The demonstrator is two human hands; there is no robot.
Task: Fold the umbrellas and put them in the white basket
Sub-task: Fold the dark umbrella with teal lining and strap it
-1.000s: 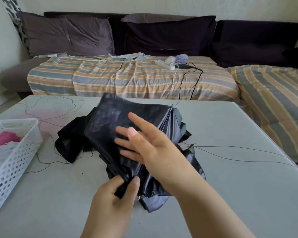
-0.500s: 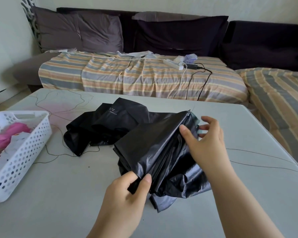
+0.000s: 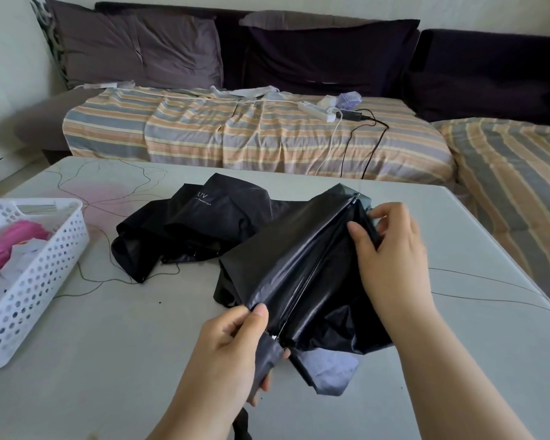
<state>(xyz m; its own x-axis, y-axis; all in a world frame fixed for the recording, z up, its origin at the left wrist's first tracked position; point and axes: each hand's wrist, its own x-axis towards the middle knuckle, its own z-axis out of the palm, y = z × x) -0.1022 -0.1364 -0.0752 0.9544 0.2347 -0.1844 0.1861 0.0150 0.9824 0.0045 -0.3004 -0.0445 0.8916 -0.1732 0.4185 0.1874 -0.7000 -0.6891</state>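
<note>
Black umbrella [image 3: 302,274]: between both hands, over the table [image 3: 108,360]; left hand [image 3: 232,347] clamped on its near end; right hand [image 3: 391,252] pinching a far panel; advice: flatten each panel along its rib, wrap one way; white basket [image 3: 42,274] well left of the left hand.

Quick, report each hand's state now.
Left hand: grips the black umbrella at its near end.
Right hand: pinches its canopy fabric.
</note>
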